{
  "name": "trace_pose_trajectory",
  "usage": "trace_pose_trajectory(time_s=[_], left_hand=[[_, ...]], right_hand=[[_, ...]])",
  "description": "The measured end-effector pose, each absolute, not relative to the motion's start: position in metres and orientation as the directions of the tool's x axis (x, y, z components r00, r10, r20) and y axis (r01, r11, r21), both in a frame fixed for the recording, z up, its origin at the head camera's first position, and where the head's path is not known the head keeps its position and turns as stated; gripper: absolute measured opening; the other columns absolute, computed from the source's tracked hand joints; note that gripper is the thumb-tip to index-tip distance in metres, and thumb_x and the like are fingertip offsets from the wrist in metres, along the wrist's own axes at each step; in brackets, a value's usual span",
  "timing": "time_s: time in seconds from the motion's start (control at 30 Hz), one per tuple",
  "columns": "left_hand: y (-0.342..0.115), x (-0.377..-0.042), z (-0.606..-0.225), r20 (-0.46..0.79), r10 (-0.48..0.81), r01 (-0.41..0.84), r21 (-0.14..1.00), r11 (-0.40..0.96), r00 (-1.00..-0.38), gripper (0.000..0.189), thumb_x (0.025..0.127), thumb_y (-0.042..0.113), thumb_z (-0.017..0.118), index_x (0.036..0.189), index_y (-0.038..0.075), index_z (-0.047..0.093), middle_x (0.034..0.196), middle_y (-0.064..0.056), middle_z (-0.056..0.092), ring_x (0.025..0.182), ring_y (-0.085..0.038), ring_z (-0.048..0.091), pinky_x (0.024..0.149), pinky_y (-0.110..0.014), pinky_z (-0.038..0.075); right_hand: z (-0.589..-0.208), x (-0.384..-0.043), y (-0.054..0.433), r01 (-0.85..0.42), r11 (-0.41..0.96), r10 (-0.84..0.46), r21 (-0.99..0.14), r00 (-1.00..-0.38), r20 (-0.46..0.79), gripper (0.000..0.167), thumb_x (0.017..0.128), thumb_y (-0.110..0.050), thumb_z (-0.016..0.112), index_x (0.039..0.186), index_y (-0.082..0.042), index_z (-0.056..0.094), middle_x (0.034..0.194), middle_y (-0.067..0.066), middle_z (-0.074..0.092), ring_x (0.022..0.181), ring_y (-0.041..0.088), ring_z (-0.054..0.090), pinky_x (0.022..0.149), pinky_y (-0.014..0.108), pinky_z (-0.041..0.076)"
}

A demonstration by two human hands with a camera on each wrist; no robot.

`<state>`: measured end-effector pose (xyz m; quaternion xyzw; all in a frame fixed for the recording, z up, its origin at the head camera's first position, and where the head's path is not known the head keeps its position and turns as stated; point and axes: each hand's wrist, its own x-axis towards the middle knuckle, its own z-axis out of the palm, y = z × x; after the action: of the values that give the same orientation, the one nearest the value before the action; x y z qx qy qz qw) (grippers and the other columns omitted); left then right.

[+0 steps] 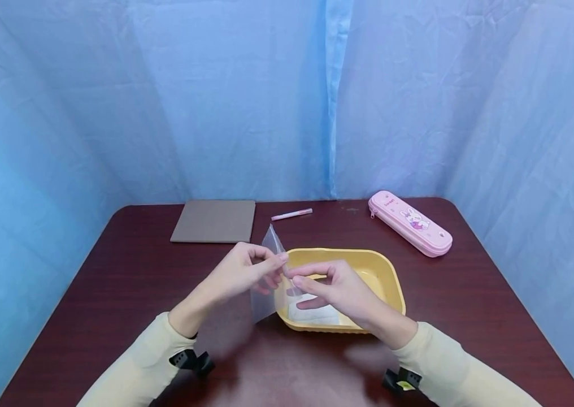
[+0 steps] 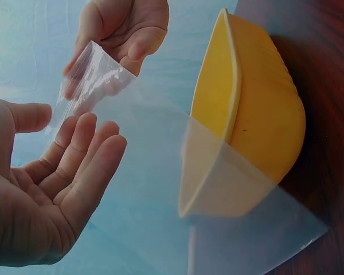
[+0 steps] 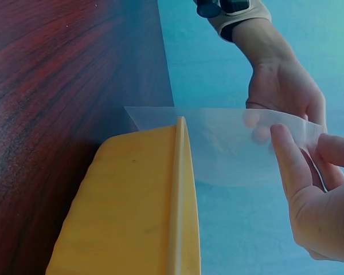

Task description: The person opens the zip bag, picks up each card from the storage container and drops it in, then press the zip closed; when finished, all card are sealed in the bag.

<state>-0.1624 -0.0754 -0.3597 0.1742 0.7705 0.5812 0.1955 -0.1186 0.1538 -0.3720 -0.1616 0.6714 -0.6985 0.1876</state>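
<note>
Pinching a clear plastic sheet (image 1: 264,307) between thumb and fingers of the left hand (image 1: 238,271) and of the right hand (image 1: 346,292), holding it upright at the left end of a yellow tray (image 1: 338,257), probably using two grips to steady limp film. Also showing a flat white piece (image 1: 317,315) inside the tray and, farther back, a pink pencil case (image 1: 409,223), hiding any contents, a grey board (image 1: 214,221) and a pen (image 1: 292,215).

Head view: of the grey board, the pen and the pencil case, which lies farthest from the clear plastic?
The pink rabbit-print pencil case, at far right; the pen and grey board both lie nearer the clear plastic.
</note>
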Motion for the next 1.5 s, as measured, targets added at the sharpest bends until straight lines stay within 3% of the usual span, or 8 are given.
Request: trace_pose_trajectory(time_s=[0.17, 0.5, 0.7, 0.9, 1.03, 1.5], left_hand=[[-0.076, -0.163, -0.358, -0.128, 0.488, 0.01, 0.963, 0.269, -0.864, 0.039, 0.097, 0.039, 0.068, 0.088, 0.002, 0.074, 0.082, -0.017, 0.073, 0.073, -0.03, 0.073, 0.067, -0.043, 0.06], [-0.076, -0.164, -0.356, -0.127, 0.503, 0.022, 0.96, 0.279, -0.855, 0.03, 0.097, 0.032, 0.068, 0.092, 0.003, 0.076, 0.083, -0.013, 0.074, 0.075, -0.035, 0.074, 0.068, -0.045, 0.06], [-0.075, -0.162, -0.358, -0.097, 0.524, 0.07, 0.955, 0.289, -0.846, 0.024, 0.099, 0.023, 0.063, 0.095, 0.002, 0.075, 0.084, -0.011, 0.074, 0.076, -0.03, 0.074, 0.068, -0.042, 0.06], [-0.072, -0.157, -0.357, -0.03, 0.588, 0.214, 0.915, 0.341, -0.808, 0.023, 0.102, 0.021, 0.058, 0.093, 0.007, 0.073, 0.083, -0.006, 0.073, 0.077, -0.025, 0.073, 0.066, -0.04, 0.06], [-0.071, -0.153, -0.354, 0.001, 0.631, 0.296, 0.883, 0.363, -0.775, 0.026, 0.105, 0.023, 0.055, 0.091, 0.009, 0.07, 0.085, -0.004, 0.071, 0.08, -0.02, 0.072, 0.065, -0.036, 0.059], [-0.074, -0.151, -0.355, -0.003, 0.622, 0.305, 0.87, 0.388, -0.783, 0.029, 0.105, 0.021, 0.047, 0.089, 0.008, 0.067, 0.083, -0.005, 0.071, 0.071, -0.023, 0.071, 0.063, -0.035, 0.059]], right_hand=[[-0.374, -0.118, 0.151, 0.037, -0.028, -0.474, -0.999, -0.88, -0.02, 0.037, 0.096, -0.011, 0.071, 0.128, 0.006, 0.066, 0.127, 0.019, 0.067, 0.103, 0.025, 0.07, 0.08, 0.053, 0.057], [-0.377, -0.118, 0.15, 0.026, -0.023, -0.472, -0.999, -0.881, -0.012, 0.036, 0.096, -0.009, 0.07, 0.127, 0.008, 0.066, 0.129, 0.02, 0.065, 0.104, 0.026, 0.069, 0.079, 0.056, 0.056], [-0.376, -0.12, 0.15, 0.101, -0.026, -0.432, -0.995, -0.898, -0.08, 0.033, 0.093, -0.012, 0.075, 0.122, 0.004, 0.069, 0.122, 0.017, 0.068, 0.098, 0.031, 0.072, 0.078, 0.054, 0.057], [-0.375, -0.127, 0.149, 0.099, -0.016, -0.393, -0.995, -0.916, -0.085, 0.038, 0.091, -0.012, 0.077, 0.119, 0.002, 0.056, 0.105, 0.019, 0.066, 0.082, 0.032, 0.073, 0.072, 0.055, 0.058], [-0.373, -0.129, 0.151, 0.092, 0.025, -0.407, -0.995, -0.909, -0.094, 0.03, 0.091, -0.013, 0.076, 0.113, 0.003, 0.064, 0.098, 0.018, 0.068, 0.078, 0.03, 0.072, 0.07, 0.052, 0.059], [-0.367, -0.132, 0.157, 0.048, 0.066, -0.407, -0.997, -0.911, -0.07, 0.023, 0.092, -0.01, 0.074, 0.108, 0.006, 0.068, 0.096, 0.018, 0.071, 0.071, 0.029, 0.072, 0.069, 0.051, 0.059]])
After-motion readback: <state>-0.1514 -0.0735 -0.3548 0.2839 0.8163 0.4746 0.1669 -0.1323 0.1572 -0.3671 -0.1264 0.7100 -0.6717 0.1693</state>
